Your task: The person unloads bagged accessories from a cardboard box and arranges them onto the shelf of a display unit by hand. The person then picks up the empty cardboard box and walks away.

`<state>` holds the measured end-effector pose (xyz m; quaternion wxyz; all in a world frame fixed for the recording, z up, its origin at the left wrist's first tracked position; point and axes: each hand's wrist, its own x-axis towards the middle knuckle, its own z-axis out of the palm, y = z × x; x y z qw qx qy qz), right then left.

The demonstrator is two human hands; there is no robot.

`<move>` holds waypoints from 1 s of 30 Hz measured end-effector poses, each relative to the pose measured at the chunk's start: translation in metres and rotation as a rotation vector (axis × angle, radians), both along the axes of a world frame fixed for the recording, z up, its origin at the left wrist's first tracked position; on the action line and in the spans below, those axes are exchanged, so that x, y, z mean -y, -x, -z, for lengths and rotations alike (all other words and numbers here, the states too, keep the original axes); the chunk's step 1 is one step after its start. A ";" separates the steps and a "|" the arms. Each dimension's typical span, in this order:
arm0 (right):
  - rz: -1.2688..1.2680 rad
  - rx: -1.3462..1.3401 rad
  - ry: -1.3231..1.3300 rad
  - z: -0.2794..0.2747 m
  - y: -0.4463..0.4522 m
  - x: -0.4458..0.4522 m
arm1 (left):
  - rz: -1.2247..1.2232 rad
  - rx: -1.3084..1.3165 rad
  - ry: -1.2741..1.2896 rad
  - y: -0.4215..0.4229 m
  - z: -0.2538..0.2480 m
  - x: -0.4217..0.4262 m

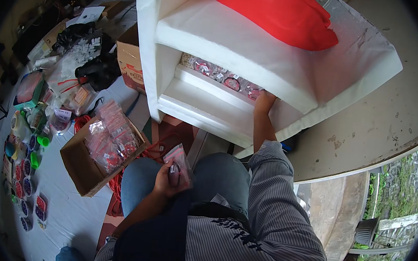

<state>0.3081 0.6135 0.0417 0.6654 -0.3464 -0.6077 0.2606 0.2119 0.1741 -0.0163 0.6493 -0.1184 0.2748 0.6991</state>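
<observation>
My left hand point(166, 180), above my lap, is closed around a few small clear zip bags point(179, 163); a dark beaded bracelet shows through the plastic. My right hand point(264, 103) reaches into a white shelf unit point(206, 105), its fingers bunched at the edge of a bagged red bracelet point(253, 91). That bag is at the right end of a row of similar bags. Among them, a bag with a red and black bracelet point(232, 84) lies next to it. The fingertips of my right hand are partly hidden.
An open cardboard box point(79, 169) full of bagged red items point(111, 139) stands at my left. Beyond it, several small tubs of beads point(26, 186) sit on a pale cloth. Red fabric point(274, 12) drapes the upper shelf. A curved wall point(359, 119) borders the right side.
</observation>
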 end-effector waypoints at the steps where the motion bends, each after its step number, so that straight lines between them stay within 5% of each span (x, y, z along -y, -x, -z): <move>1: 0.000 -0.001 -0.001 0.012 0.000 -0.016 | 0.000 -0.001 -0.001 0.001 -0.001 -0.001; 3: -0.065 0.047 0.198 0.036 -0.004 -0.045 | -0.023 0.046 0.052 -0.001 -0.005 -0.001; 6: 0.160 0.268 -0.060 0.001 0.010 0.002 | -0.006 0.049 0.114 0.000 -0.015 -0.003; 12: 0.246 0.568 0.017 -0.027 0.023 0.035 | 0.032 -0.010 0.316 -0.001 -0.027 -0.003; 16: 0.258 0.584 0.015 -0.023 0.022 0.049 | 0.030 -0.039 0.328 -0.002 -0.026 -0.005; 18: 0.230 0.169 -0.117 -0.005 0.018 0.054 | 0.036 -0.010 0.184 -0.001 -0.012 -0.004; 22: 0.234 0.172 -0.247 -0.010 0.010 0.107 | 0.048 0.008 0.226 -0.001 -0.021 -0.004; 24: 0.129 0.826 -0.008 -0.020 -0.002 0.114 | 0.047 -0.026 0.314 -0.003 -0.030 -0.004; 30: 0.331 1.103 -0.102 -0.016 0.016 0.073 | 0.001 -0.009 0.264 -0.004 -0.028 -0.003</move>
